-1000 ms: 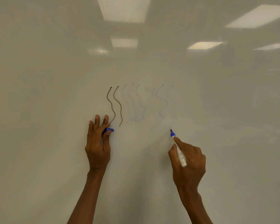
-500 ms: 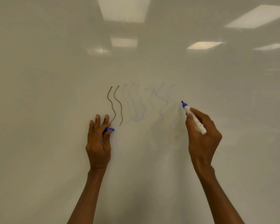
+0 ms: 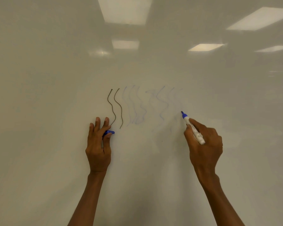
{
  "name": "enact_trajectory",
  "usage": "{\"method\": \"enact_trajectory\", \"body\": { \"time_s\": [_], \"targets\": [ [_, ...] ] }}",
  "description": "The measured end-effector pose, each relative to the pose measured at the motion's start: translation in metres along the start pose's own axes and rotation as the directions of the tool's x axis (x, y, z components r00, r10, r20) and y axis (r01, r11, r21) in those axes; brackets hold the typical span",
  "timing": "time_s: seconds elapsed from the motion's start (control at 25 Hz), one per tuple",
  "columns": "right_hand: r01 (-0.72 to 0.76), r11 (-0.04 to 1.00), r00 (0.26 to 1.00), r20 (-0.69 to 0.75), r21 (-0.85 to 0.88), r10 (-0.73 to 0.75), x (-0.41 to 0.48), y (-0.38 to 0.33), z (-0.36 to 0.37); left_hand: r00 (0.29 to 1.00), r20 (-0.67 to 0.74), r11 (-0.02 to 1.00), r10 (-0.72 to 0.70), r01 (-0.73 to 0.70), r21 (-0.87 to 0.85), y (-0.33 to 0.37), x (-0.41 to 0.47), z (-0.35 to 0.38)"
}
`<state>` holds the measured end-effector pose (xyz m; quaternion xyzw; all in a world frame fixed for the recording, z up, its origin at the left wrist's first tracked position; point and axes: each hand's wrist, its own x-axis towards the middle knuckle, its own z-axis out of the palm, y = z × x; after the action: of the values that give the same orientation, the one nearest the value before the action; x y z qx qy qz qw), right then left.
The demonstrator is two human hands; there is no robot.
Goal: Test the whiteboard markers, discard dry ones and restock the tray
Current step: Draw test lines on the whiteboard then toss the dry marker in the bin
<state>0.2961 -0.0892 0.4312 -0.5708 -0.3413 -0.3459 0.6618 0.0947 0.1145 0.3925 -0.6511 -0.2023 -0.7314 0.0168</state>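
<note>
The whiteboard [image 3: 39, 111] fills the whole view, and its edges are cut off on every side. Broad bare surface is seen at the far left.

The left hand [image 3: 97, 144] is raised against the board left of centre. Its longer fingers are held nearly straight and point upward, while a blue cap [image 3: 110, 132] is pinched between thumb and forefinger. Most of the cap is hidden by the fingers. Just right of the fingertips, two dark wavy lines [image 3: 115, 108] are drawn upright and sharp; the lower end of the left one is met by a fingertip.

Further right, several faint blue wavy lines [image 3: 137, 108] are spread across the centre. They are pale and patchy, and the rightmost can hardly be made out.

The marker [image 3: 193, 128], white-barrelled with a blue tip, is gripped in the curled fingers of the right hand [image 3: 204, 147] and tilted up and to the left. Its tip lies just right of the faint lines; whether the board is touched cannot be told. The print on the barrel is too small to read. Open board extends to the right.

Reflected ceiling lights [image 3: 124, 10] are seen across the upper board.
</note>
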Motion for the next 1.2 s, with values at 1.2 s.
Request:
{"method": "enact_trajectory", "body": {
  "time_s": [1.2],
  "targets": [
    [0.206,0.971,0.974,-0.066,-0.122,-0.215,-0.034,-0.041,0.049,0.998,-0.007,0.998,0.056,-0.056,-0.028,0.001,0.003,0.0]
  ]
}}
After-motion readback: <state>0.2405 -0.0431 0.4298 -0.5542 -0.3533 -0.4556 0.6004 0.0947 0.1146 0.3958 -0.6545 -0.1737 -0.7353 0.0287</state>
